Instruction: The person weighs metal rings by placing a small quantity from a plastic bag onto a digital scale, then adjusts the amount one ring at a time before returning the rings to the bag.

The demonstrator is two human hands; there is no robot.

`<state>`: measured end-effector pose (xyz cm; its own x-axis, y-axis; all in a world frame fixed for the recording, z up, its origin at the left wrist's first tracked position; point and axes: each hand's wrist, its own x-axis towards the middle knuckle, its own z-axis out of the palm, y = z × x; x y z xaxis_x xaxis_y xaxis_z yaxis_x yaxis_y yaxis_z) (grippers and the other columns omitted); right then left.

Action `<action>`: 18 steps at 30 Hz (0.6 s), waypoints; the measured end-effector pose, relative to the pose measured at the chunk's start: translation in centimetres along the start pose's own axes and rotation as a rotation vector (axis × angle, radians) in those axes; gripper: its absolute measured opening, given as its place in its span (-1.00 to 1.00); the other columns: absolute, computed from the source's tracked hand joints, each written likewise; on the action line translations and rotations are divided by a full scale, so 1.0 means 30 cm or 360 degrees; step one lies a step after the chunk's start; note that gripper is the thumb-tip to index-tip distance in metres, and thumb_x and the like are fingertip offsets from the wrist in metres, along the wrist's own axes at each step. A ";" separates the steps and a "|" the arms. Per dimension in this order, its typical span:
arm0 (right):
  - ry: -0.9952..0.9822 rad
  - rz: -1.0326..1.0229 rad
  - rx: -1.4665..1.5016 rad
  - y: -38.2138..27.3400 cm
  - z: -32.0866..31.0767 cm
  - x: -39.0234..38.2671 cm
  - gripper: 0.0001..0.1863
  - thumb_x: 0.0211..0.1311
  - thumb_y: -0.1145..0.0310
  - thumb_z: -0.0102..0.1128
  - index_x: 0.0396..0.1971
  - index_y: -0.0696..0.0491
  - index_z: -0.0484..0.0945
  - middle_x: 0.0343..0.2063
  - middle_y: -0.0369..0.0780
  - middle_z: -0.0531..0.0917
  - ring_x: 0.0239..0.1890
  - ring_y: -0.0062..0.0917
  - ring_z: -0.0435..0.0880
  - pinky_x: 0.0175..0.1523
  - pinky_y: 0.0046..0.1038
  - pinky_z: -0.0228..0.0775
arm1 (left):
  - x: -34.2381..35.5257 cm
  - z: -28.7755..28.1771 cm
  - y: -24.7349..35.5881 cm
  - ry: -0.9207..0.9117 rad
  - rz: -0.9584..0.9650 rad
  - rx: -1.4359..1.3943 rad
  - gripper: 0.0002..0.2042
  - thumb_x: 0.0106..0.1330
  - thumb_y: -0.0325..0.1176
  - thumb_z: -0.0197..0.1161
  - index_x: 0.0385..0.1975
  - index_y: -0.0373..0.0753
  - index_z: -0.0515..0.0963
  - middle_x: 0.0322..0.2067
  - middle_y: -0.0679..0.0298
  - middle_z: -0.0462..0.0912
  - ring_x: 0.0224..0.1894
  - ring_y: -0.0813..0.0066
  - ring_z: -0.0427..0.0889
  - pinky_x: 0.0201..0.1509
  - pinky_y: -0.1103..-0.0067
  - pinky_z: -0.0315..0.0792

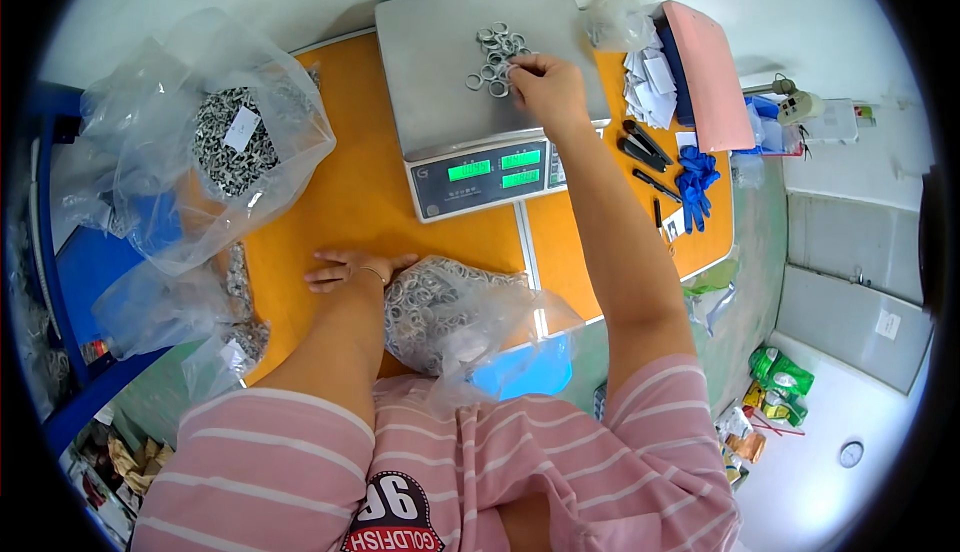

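Note:
A counting scale with a broad grey metal plate and green lit displays stands at the back of the table. Several metal rings lie loosely grouped on its plate. Reaching over from the right, my right hand is closed in a pinch on a metal ring at the edge of this group; the fingertips partly cover it. My left hand rests on the orange table, fingers spread, holding nothing. Its thumb side is next to a clear plastic bag full of similar rings at the table's front.
To the left, a large clear bag holds many small metal parts and a white label. Right of the scale are paper slips, black markers or cutters, blue gloves and a pink folder. A blue bin sits below the front edge.

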<state>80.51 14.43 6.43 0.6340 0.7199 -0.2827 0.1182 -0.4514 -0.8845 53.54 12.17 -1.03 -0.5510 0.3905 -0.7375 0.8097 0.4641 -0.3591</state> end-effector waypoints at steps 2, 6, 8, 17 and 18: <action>0.0106 -0.0080 0.0056 -0.022 -0.004 -0.012 -0.77 -0.02 0.45 0.17 -0.31 0.18 0.57 -0.54 -0.22 0.60 -0.53 -0.60 0.56 -0.46 -0.62 0.39 | -0.002 -0.005 0.000 0.0000 -0.0002 0.0012 0.47 -0.53 0.26 0.46 0.21 -0.20 -0.61 0.22 -0.23 -0.60 0.30 -0.10 -0.58 0.31 0.13 -0.38; 0.0380 -0.0395 0.0393 -0.032 -0.074 -0.121 -0.77 0.05 0.50 0.11 -0.25 0.19 0.53 -0.49 -0.26 0.57 -0.53 -0.66 0.54 -0.52 -0.68 0.34 | 0.005 -0.003 -0.002 -0.0030 0.0017 0.0023 0.47 -0.53 0.26 0.45 0.21 -0.21 -0.61 0.21 -0.25 -0.61 0.29 -0.11 -0.58 0.30 0.11 -0.38; 0.0503 -0.0517 0.0402 -0.001 -0.121 -0.209 -0.84 0.10 0.54 0.06 -0.29 0.19 0.53 -0.53 -0.30 0.54 -0.54 -0.70 0.49 -0.52 -0.70 0.29 | 0.009 0.002 -0.004 -0.0015 0.0011 0.0031 0.46 -0.53 0.27 0.45 0.21 -0.21 -0.60 0.22 -0.25 -0.60 0.30 -0.11 -0.58 0.30 0.11 -0.38; 0.0894 -0.0232 0.0692 0.220 -0.203 -0.533 -0.94 0.11 0.58 0.08 -0.40 0.17 0.51 -0.54 -0.30 0.51 -0.55 -0.72 0.42 -0.47 -0.74 0.21 | 0.027 0.015 0.007 0.0047 -0.0009 0.0046 0.47 -0.57 0.27 0.45 0.23 -0.20 -0.54 0.23 -0.25 -0.55 0.30 -0.12 -0.53 0.30 0.11 -0.36; 0.0856 -0.0284 0.0696 0.228 -0.201 -0.546 -0.94 0.11 0.58 0.08 -0.40 0.17 0.51 -0.54 -0.30 0.51 -0.55 -0.72 0.42 -0.47 -0.74 0.21 | 0.028 0.018 0.007 0.0029 -0.0012 0.0029 0.47 -0.59 0.27 0.46 0.24 -0.20 -0.54 0.23 -0.24 -0.55 0.31 -0.12 -0.52 0.30 0.11 -0.35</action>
<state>75.53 -3.63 7.25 0.9359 0.3522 0.0028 0.0095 -0.0171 -0.9998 53.36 12.17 -2.05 -0.5608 0.4014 -0.7241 0.8088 0.4528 -0.3753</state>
